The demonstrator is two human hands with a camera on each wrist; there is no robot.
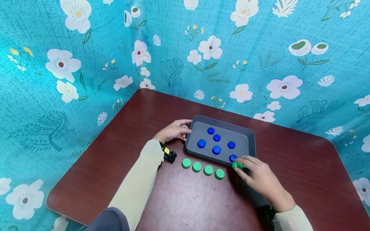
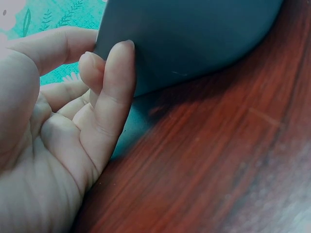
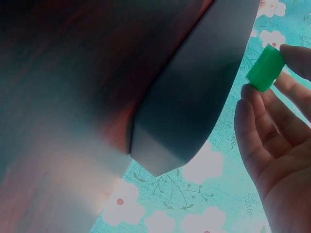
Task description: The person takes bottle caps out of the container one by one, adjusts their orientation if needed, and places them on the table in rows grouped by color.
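A round-cornered, reddish-brown wood-grain table (image 1: pixel 303 166) bears a grey rectangular tray (image 1: pixel 225 126) near its far edge. Just outside the tray, at its 7 o'clock in the head view, 4 green bottle caps (image 1: pixel 197 166) lie in a row.

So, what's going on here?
A person's right hand pinches a green cap between its fingers, by the near edge of a gray tray. The left hand holds the tray's left end. Six blue caps lie in the tray, and four other green caps sit in a row on the table.
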